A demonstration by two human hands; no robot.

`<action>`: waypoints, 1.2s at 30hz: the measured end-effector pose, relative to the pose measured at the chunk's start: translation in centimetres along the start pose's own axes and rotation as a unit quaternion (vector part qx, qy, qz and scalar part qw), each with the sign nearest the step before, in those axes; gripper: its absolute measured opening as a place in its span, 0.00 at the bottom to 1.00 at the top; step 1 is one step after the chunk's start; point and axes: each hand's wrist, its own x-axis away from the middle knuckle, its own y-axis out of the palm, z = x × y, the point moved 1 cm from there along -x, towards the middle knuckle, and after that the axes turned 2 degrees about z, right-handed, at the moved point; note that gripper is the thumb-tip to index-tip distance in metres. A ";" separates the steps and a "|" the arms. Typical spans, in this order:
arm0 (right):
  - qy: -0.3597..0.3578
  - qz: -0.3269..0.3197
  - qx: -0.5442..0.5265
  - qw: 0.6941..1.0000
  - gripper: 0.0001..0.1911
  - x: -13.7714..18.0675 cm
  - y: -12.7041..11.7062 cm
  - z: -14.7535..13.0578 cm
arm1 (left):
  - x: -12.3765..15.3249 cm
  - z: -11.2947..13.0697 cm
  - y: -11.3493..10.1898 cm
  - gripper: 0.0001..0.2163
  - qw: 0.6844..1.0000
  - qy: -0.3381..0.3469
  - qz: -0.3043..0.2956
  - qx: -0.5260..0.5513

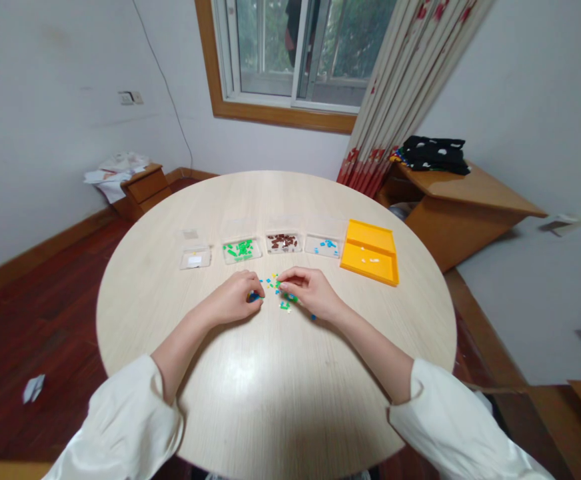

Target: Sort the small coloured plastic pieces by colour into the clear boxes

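Both hands rest on a round pale wooden table, on either side of a small scatter of tiny coloured pieces in blue, green and yellow. My left hand is curled, its fingertips on a blue piece at the left of the scatter. My right hand is curled too, fingers pinched over green and blue pieces at the right of the scatter. What each pinch holds is too small to name.
Behind the scatter stands a row of clear trays: one with a white piece, one with green pieces, one with brown pieces, one with blue pieces. A yellow tray lies at the right. Wooden furniture stands beyond the table.
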 end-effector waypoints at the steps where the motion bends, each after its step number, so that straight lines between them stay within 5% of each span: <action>1: 0.038 0.012 -0.065 0.997 0.07 -0.2 -0.1 0.2 | 0.0 -0.1 0.0 0.06 1.000 0.001 -0.002 0.000; 6: 0.147 0.047 -0.249 0.956 0.17 -0.6 -0.5 1.0 | -0.1 -0.2 0.2 0.07 1.000 0.019 -0.002 0.015; 11: 0.156 0.074 -0.262 0.949 0.15 -2.1 -1.2 0.7 | -0.2 -0.5 0.2 0.07 0.996 0.025 0.059 0.063; 18: 0.063 0.055 -0.155 0.984 0.06 -8.7 0.4 -1.7 | -0.8 -2.9 -0.3 0.06 0.953 -0.115 0.263 0.102; 23: 0.008 0.030 0.129 0.991 0.04 -12.8 3.4 -1.2 | -1.6 -5.3 -1.0 0.06 0.895 -0.196 0.395 0.061; 26: -0.058 0.022 0.284 0.957 0.08 -13.3 4.3 -1.0 | -2.4 -6.4 -1.1 0.07 0.894 -0.204 0.398 0.015; 31: -0.135 0.006 0.368 0.920 0.12 -11.5 3.2 -2.3 | -3.5 -6.8 -0.9 0.09 0.911 -0.212 0.351 -0.044; 36: -0.150 -0.119 0.399 0.897 0.12 -7.5 0.4 -2.8 | -3.5 -5.1 -1.0 0.08 0.939 -0.163 0.297 -0.065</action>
